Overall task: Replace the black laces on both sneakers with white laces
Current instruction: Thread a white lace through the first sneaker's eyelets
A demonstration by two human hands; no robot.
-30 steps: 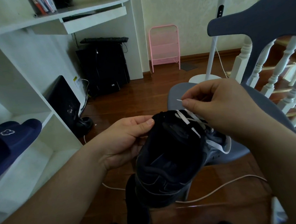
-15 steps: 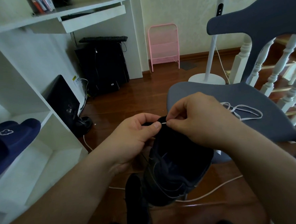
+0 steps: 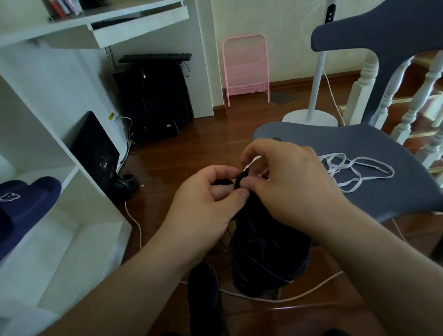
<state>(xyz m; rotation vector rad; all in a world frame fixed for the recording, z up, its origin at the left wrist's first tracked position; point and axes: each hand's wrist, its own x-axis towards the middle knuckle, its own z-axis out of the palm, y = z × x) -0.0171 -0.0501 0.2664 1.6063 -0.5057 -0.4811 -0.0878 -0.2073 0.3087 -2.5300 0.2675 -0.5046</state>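
Grey chair (image 3: 373,183): spare white lace (image 3: 356,169) beside grip. Left hand (image 3: 205,208) steadies sneaker (image 3: 268,256); right hand (image 3: 287,187) pinches lace tip (image 3: 252,162) for threading.

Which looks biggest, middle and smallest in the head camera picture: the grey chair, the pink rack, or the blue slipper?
1. Grey chair, largest by far.
2. Blue slipper and pink rack look about alike; the slipper sits nearer the camera and is cut by the edge, so I won't rank them.

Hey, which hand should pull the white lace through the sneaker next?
Probably the right hand: it already pinches the white lace end at the sneaker top, and the slack lies on the chair on its side. The left hand steadies the sneaker.
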